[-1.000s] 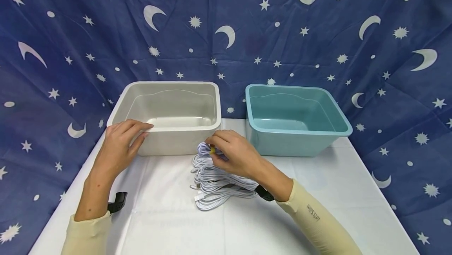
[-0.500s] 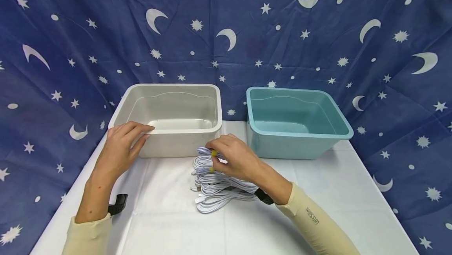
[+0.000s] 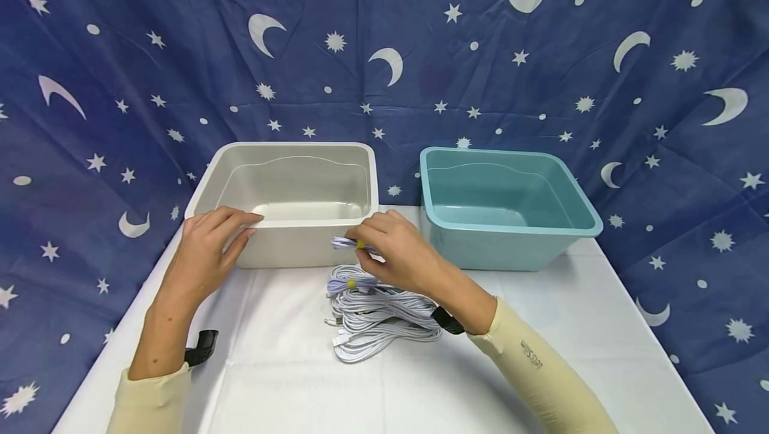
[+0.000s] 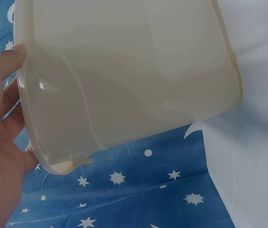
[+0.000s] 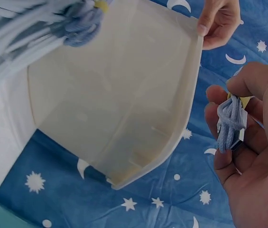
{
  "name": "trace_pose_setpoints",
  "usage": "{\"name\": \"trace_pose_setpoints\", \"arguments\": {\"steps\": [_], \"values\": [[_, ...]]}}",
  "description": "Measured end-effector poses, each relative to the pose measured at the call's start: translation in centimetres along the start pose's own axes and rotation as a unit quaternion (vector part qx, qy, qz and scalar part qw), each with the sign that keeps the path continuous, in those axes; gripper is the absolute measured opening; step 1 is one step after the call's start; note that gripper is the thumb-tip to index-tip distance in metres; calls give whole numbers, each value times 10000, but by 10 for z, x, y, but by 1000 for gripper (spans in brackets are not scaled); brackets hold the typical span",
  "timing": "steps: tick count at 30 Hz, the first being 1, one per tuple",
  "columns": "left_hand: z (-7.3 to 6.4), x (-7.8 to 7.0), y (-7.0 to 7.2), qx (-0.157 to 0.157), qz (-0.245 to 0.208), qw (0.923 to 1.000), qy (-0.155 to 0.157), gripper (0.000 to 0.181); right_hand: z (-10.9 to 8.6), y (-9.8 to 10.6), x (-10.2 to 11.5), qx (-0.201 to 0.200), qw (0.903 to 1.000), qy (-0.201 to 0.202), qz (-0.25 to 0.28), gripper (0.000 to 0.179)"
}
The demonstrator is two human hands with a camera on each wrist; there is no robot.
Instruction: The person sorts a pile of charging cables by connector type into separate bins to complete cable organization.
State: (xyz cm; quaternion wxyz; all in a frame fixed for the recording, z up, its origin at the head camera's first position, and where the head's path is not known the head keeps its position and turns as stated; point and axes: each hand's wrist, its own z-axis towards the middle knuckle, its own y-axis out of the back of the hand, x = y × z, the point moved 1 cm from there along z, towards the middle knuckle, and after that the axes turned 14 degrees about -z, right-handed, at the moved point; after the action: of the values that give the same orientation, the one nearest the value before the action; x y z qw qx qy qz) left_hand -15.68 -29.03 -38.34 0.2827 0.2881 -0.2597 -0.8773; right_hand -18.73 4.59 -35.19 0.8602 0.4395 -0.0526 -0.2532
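My right hand [image 3: 396, 252] pinches a small coiled cable [image 3: 342, 243] between thumb and fingers, above the pile and just in front of the off-white bin [image 3: 300, 245]. A yellow tie binds that coil, and a flat connector shows beside it in the right wrist view. My left hand [image 3: 204, 250] holds the bin's front rim near its left corner, thumb outside and fingers over the edge. Below my right hand lies a pile of white coiled cables [image 3: 378, 334]. Another bluish-white coil with a yellow tie [image 3: 340, 285] rests on the pile's top.
To the right stands a teal bin [image 3: 498, 248], tilted slightly from the off-white one. Both bins sit on a white cloth [image 3: 288, 380] against a dark blue curtain [image 3: 420, 13] with moons and stars. A black strap device [image 3: 447, 320] sits on my right wrist.
My right hand has lifted the tied coil up off the pile toward the off-white bin, uncovering another tied coil beneath. My left hand stays on the rim.
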Motion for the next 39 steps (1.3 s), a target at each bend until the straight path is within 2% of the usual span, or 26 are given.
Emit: {"name": "trace_pose_setpoints", "arguments": {"steps": [9, 19, 26, 31, 39], "values": [[0, 0, 2, 73, -11, 9999, 140, 27, 23, 2, -7, 9, 9998, -165, -107, 21], [3, 2, 4, 59, 32, 10000, 21, 26, 49, -8, -18, 356, 9980, -496, -143, 20], [0, 1, 5, 112, 26, 9999, 75, 26, 59, -18, -30, 571, 9954, -773, 53, 21], [2, 0, 2, 15, -15, 10000, 74, 27, 65, -24, -36, 778, 9921, -987, 69, 22], [0, 0, -1, 20, -12, 9999, 117, 27, 71, -38, -40, 841, 9893, -1162, 265, 21]]}}
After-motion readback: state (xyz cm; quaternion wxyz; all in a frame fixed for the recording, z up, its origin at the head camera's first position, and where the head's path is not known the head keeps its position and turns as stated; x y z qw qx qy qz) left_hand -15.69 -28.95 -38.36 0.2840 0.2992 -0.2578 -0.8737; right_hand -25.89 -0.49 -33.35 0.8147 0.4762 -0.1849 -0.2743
